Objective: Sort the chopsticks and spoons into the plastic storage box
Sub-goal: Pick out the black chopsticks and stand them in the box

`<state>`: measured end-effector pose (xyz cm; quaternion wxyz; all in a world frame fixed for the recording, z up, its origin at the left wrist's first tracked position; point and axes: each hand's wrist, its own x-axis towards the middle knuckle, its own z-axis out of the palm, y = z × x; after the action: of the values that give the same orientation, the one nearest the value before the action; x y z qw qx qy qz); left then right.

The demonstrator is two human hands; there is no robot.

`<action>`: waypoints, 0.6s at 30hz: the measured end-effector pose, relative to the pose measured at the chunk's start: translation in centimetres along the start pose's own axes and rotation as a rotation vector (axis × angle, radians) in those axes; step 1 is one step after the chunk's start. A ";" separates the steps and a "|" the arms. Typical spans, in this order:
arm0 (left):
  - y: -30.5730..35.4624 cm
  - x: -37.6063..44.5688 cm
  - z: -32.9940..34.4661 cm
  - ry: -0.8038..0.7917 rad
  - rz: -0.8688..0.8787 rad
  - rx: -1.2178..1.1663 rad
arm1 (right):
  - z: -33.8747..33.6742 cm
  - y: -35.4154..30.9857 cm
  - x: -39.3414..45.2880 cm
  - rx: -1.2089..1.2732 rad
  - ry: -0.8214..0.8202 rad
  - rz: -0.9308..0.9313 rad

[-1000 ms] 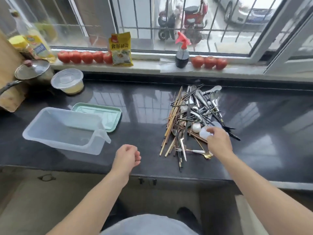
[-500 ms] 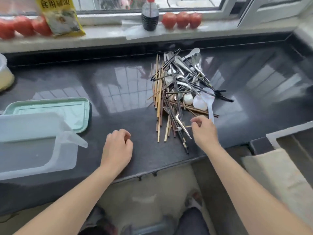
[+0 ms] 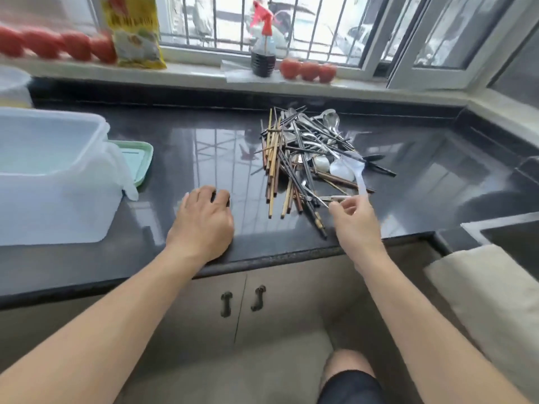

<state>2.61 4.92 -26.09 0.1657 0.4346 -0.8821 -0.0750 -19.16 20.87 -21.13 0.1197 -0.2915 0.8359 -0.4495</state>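
A tangled pile of cutlery (image 3: 303, 153) lies on the dark counter: wooden chopsticks (image 3: 272, 158) on its left side, black chopsticks and metal spoons across the rest. My right hand (image 3: 355, 223) is at the pile's near edge, its fingers pinched on the handle of a white plastic spoon (image 3: 354, 166) whose bowl points away from me. My left hand (image 3: 204, 220) rests palm down on the counter with curled fingers and holds nothing. The clear plastic storage box (image 3: 52, 182) stands at the far left, well apart from both hands.
A pale green lid (image 3: 140, 158) lies behind the box. The window sill holds tomatoes (image 3: 309, 70), a yellow bag (image 3: 134, 33) and a spray bottle (image 3: 263, 53). A sink corner (image 3: 513, 237) and a folded cloth (image 3: 481, 287) are at the right.
My view has swung left and down, so the box now looms larger. My right hand has drawn back to the pile's near edge with the white spoon. My left hand has settled flat on the counter.
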 end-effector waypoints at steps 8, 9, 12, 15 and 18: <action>1.5 -3.3 -0.2 0.022 -0.084 -0.029 | 2.2 -0.4 -4.0 -0.571 0.065 -0.373; 1.5 -3.5 -0.3 0.024 -0.085 -0.031 | 2.3 -0.8 -3.9 -0.605 0.058 -0.382; 1.7 -3.5 -0.5 0.038 -0.108 -0.059 | 2.3 -2.0 -3.5 -0.744 0.010 -0.403; 1.8 -3.6 -0.6 0.053 -0.103 -0.056 | 2.3 -2.6 -3.0 -0.827 -0.050 -0.368; 1.7 -3.6 -0.5 0.075 -0.078 -0.037 | 2.3 -2.6 -3.0 -0.832 -0.091 -0.337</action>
<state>3.55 8.80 -26.01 0.2035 0.4680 -0.8561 -0.0813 -14.73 19.98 -20.52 -0.0460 -0.4662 0.8803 -0.0751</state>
